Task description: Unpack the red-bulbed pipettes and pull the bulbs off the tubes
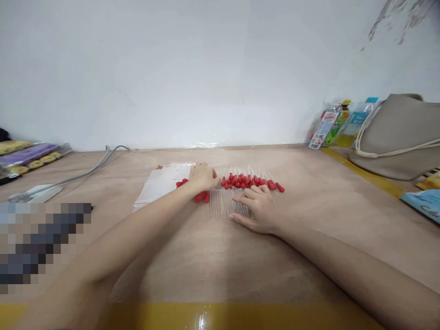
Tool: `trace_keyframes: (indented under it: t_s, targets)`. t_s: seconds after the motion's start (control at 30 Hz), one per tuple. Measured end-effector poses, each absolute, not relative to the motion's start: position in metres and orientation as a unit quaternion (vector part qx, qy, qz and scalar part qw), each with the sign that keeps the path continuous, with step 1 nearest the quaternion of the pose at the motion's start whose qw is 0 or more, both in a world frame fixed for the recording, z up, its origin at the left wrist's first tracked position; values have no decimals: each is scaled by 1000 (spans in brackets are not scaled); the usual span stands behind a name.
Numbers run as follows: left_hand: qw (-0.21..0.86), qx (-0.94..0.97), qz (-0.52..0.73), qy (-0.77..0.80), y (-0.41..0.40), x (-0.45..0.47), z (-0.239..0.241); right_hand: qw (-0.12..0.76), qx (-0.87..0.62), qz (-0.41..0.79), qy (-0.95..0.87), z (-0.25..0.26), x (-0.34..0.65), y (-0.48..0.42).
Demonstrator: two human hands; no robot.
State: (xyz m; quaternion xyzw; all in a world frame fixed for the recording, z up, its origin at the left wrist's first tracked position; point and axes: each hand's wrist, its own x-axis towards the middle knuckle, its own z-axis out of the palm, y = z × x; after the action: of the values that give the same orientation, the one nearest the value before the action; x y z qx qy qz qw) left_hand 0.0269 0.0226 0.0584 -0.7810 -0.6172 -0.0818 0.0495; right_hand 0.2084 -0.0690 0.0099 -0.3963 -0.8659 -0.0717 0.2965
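Note:
Several clear glass droppers with red rubber bulbs [252,181] lie in a row on the wooden table [213,256]. My left hand [202,177] is curled over a bunch of droppers at the row's left end, fingers closed on their red bulbs. My right hand [257,208] lies flat with fingers stretched out on the clear tubes [223,204] of the row. A clear plastic bag [161,183] lies just left of my left hand.
A grey cable [89,170] and a flat grey device [34,193] lie at the left, with packaged goods [27,156] behind. At the right stand bottles and a carton [338,121], a beige bag [402,135] and a blue packet [424,201]. A yellow strip runs along the front edge.

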Motion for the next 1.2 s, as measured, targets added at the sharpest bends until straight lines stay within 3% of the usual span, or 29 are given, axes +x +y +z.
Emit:
trace_keyframes:
  t_s: [0.33,0.87,1.03,1.2]
  targets:
    - [-60,-730,7,-681,58,54,54,249,-354,-51,-900,9,224,-67]
    - [-77,-778,-123,-611,12,27,85,340,-395,-68,-851,1,209,-61]
    - [-48,-817,-256,-515,-33,1,69,431,-504,-71,-745,1,224,-63]
    - [-49,-857,-268,-438,-68,-19,35,364,-648,-50,-667,-3,246,-61]
